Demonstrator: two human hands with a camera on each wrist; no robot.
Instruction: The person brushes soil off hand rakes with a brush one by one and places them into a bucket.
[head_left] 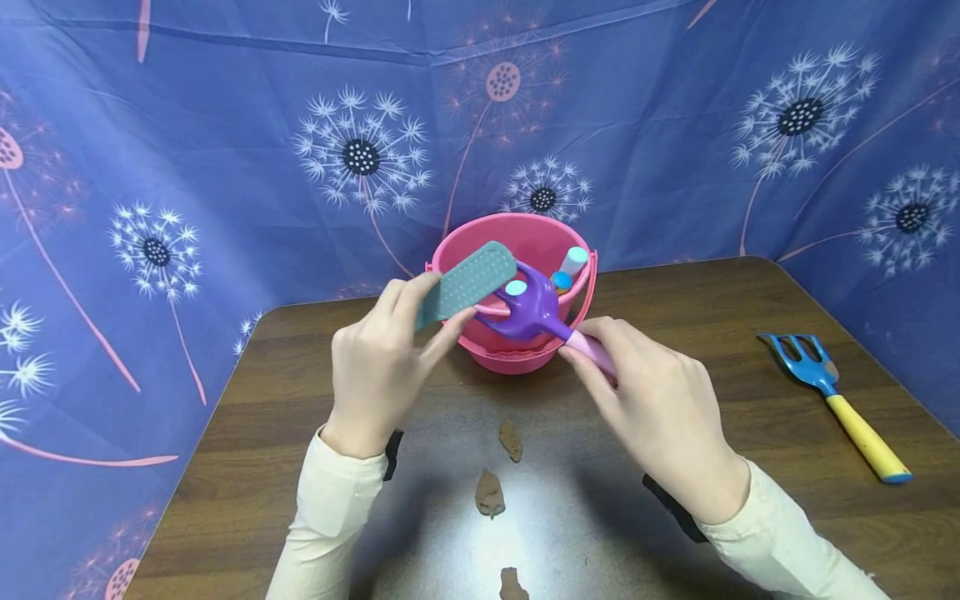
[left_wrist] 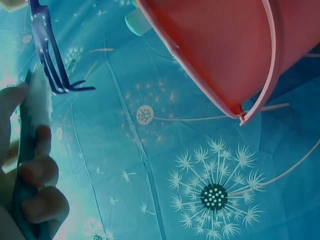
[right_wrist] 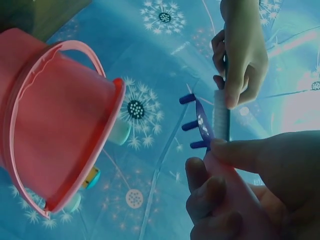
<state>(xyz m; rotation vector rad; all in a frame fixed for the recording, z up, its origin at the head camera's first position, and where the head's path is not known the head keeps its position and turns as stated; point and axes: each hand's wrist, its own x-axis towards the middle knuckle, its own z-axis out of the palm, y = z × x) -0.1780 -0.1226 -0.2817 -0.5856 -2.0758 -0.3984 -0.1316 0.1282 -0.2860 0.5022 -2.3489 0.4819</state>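
Observation:
My left hand [head_left: 382, 354] grips a flat teal scraper [head_left: 465, 285] by its lower end, tilted up over the pink bucket [head_left: 517, 243]. In the left wrist view the fingers [left_wrist: 37, 175] curl round the scraper [left_wrist: 35, 130]. My right hand [head_left: 660, 400] holds the pink handle [head_left: 592, 350] of a purple toy rake [head_left: 528, 308], whose head lies against the scraper's tip above the bucket. The right wrist view shows the rake's prongs [right_wrist: 197, 122] beside the scraper [right_wrist: 220, 117] and the bucket [right_wrist: 55, 120] to the left.
A blue rake with a yellow handle [head_left: 832, 392] lies on the brown table [head_left: 750, 308] at the right. Three brown clay lumps [head_left: 490, 492] lie between my arms. Small toys [head_left: 573, 262] stick out of the bucket. A dandelion-print cloth [head_left: 225, 125] walls the table.

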